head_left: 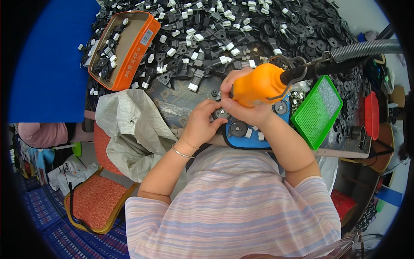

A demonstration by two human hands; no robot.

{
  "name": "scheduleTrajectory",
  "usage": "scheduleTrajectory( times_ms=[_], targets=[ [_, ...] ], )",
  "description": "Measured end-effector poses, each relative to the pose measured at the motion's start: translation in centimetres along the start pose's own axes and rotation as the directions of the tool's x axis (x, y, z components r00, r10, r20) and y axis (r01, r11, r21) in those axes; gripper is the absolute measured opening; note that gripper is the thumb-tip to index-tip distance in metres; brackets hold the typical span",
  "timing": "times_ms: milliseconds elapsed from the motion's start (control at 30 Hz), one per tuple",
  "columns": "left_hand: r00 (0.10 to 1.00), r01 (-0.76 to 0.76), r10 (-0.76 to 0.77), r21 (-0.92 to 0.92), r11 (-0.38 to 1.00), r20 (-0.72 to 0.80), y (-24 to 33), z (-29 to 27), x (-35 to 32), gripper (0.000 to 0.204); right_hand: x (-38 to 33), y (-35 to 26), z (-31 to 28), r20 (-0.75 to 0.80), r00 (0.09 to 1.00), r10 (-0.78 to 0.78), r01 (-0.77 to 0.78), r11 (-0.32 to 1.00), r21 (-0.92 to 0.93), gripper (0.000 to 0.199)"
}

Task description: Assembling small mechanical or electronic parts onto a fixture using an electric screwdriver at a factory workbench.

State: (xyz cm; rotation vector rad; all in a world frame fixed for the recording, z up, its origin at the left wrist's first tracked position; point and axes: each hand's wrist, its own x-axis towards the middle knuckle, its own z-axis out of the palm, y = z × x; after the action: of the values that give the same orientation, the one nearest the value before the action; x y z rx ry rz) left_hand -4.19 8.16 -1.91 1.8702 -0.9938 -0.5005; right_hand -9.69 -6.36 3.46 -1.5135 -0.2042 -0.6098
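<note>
My right hand (pixel 252 114) is wrapped round an orange power screwdriver (pixel 258 85), which hangs from a hook and slants over the work. Its tip is hidden behind my fingers. The fingers of my left hand (pixel 199 123) grip a dark round plastic part (pixel 221 114) with a shiny metal centre, just below the screwdriver. Beneath both hands lies a blue mat (pixel 248 143) on the table's near edge. A black disc (pixel 237 128) and small white caps (pixel 261 136) rest on it, and another grey disc (pixel 281 107) sits right of my right wrist.
A heap of black parts with white ends (pixel 207 41) covers the far table. An orange tin (pixel 137 60) stands at left, above a crumpled white sack (pixel 125 125). To the right are a green basket (pixel 307 139) of small shiny pieces and a red tray (pixel 371 115). A coiled spring (pixel 366 48) stretches overhead.
</note>
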Motion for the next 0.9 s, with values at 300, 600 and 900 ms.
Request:
scheduleTrajectory(
  times_ms=[300,600,900],
  targets=[
    [0.997,-0.076,0.076,0.003,0.997,0.004,-0.3,0.2,0.0,0.041,1.3,-2.8,-3.2,0.042,0.987,-0.156,0.126,0.908,0.400,0.031],
    [0.958,-0.231,0.272,0.326,0.917,-0.087,1.6,0.7,-0.4,0.048,-6.6,-8.2,-13.1,-0.503,0.825,-0.258,0.246,0.965,-0.092,0.029],
    [0.921,-0.376,0.388,0.337,0.863,0.033,4.7,2.8,2.4,0.037,-12.4,-9.1,-18.9,-0.736,0.563,-0.377,0.055,0.905,-0.421,0.028]
  ],
)
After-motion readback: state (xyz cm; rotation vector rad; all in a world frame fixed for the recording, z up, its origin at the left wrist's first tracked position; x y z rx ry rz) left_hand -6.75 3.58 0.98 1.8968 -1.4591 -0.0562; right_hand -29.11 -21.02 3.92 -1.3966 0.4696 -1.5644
